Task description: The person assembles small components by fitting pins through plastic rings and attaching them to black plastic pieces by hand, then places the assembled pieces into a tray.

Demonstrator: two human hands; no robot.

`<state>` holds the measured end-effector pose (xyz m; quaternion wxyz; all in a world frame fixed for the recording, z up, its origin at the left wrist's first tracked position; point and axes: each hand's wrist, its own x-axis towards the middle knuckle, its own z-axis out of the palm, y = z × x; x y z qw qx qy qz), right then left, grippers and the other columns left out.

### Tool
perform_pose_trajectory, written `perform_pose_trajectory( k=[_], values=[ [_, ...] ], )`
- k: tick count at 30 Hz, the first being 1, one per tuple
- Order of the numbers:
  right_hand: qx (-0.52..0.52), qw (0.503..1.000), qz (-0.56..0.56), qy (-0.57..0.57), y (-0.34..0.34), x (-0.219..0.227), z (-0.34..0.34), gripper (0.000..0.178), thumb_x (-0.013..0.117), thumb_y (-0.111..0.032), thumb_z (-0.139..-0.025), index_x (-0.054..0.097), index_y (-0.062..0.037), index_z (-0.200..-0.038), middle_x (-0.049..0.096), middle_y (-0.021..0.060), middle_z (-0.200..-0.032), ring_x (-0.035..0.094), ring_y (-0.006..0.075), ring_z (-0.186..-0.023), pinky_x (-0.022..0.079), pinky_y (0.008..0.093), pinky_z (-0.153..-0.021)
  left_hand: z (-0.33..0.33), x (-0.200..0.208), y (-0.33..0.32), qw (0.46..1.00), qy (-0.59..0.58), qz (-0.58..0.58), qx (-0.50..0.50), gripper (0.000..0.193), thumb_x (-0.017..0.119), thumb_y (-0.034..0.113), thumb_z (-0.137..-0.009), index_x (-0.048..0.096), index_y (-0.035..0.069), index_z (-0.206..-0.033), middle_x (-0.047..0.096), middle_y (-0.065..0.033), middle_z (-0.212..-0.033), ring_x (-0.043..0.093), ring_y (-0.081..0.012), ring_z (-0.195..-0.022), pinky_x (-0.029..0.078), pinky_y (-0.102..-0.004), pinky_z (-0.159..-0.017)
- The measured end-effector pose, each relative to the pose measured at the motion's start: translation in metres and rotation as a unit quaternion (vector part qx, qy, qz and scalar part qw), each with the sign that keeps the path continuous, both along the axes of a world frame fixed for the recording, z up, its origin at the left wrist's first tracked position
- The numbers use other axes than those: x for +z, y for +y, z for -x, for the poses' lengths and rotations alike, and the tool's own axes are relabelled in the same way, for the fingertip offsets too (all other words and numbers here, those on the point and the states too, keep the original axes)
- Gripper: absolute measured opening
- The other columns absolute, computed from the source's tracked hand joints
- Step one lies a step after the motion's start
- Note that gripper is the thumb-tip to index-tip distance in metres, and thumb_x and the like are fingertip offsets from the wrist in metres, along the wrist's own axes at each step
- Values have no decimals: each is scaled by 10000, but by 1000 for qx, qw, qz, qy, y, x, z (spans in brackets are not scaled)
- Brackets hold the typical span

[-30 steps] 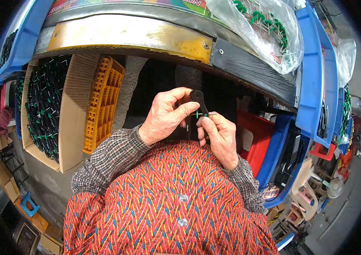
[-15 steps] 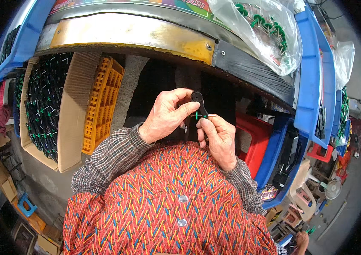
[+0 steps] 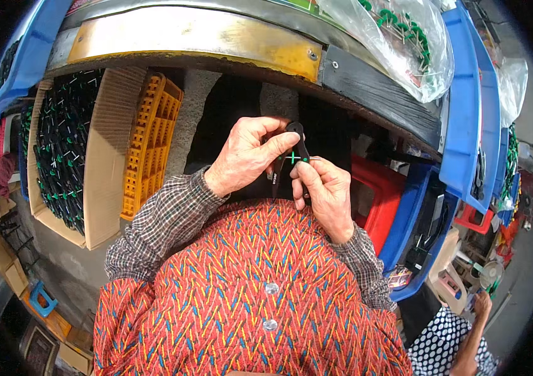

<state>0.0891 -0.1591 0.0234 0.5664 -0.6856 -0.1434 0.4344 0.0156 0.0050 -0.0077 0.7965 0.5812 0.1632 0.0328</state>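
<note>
My left hand (image 3: 251, 153) is closed, thumb and fingers pinching a black plastic part (image 3: 302, 145) near its rounded upper end. A small green piece with a thin metal pin (image 3: 293, 158) sits crosswise at the part's lower end. There my right hand (image 3: 324, 193) pinches the same black part between thumb and forefinger, its other fingers curled. A dark pointed arm (image 3: 275, 178) with pale lettering hangs below my left fingers. Whether it joins the black part is hidden by my fingers.
The workbench edge (image 3: 197, 44) runs ahead of my hands. At left stand a carton of black-and-green parts (image 3: 116, 144) and a yellow crate (image 3: 147, 150). A red stool (image 3: 373, 194) and blue bins (image 3: 414, 244) are at right. Another person's arm (image 3: 472, 338) shows at lower right.
Both hands keep hold of the black part, which has tilted slightly. The dark pointed arm below it shows more plainly. More of the other person has come into view at lower right.
</note>
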Motion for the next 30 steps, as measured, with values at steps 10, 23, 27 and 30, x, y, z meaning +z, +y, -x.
perform_pose_trajectory(
  k=[10, 23, 27, 30],
  values=[
    [12, 999, -10, 34, 0, -4, -7, 183, 582, -156, -936, 627, 10, -875, 591, 19, -640, 533, 51, -504, 425, 188, -456, -3, -1, 2, 998, 9, 57, -1, 235, 591, 233, -931, 663, 9, -952, 634, 6, -750, 539, -22, -597, 430, -173, -475],
    [0, 1000, -18, 25, 6, -7, -10, 187, 688, -89, -842, 634, 1, -996, 604, -28, -755, 516, 16, -605, 409, 173, -518, -2, -7, -4, 995, -7, 97, -1, 210, 589, 202, -932, 666, 13, -980, 630, 15, -771, 521, -21, -596, 417, -170, -487],
    [-5, 999, -21, 25, 9, -4, -6, 242, 691, -62, -829, 608, 6, -1046, 602, -28, -783, 518, 20, -615, 421, 177, -532, 0, -7, -2, 995, -3, 100, -5, 211, 589, 204, -932, 667, 16, -985, 627, 17, -765, 519, -22, -598, 417, -174, -489],
    [0, 1000, 2, 11, 7, -3, -11, 178, 677, -77, -845, 629, 8, -993, 603, -25, -758, 514, 20, -625, 423, 185, -544, -2, -7, -2, 994, 6, 106, -6, 213, 590, 209, -930, 667, 19, -987, 627, 19, -767, 520, -22, -600, 417, -174, -491]
  ],
)
